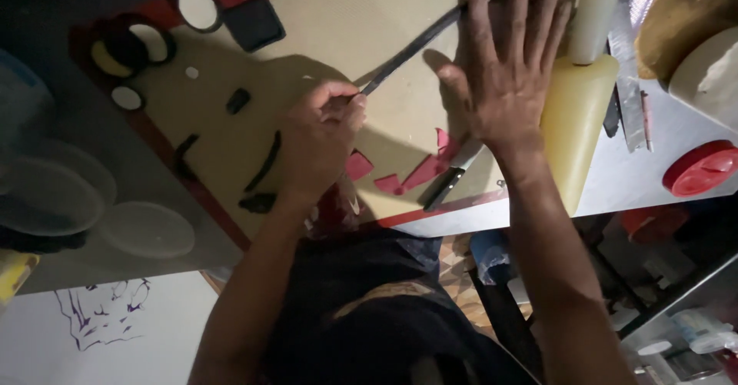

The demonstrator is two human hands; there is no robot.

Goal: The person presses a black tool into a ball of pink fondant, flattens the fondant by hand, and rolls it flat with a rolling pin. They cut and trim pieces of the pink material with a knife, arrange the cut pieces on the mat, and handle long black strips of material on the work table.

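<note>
Crowding the mat: red scraps, knife, rolling pin, round cutters.

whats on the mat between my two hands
In the head view, the dark strip runs from the left hand to under the right hand; below it is bare tan mat.

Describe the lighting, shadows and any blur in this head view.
Head view: dim overall, edges fading to near black; light falls on the beige mat; the left hand casts a hard shadow across it; the right hand is fairly sharp, the lower foreground murky.
</note>
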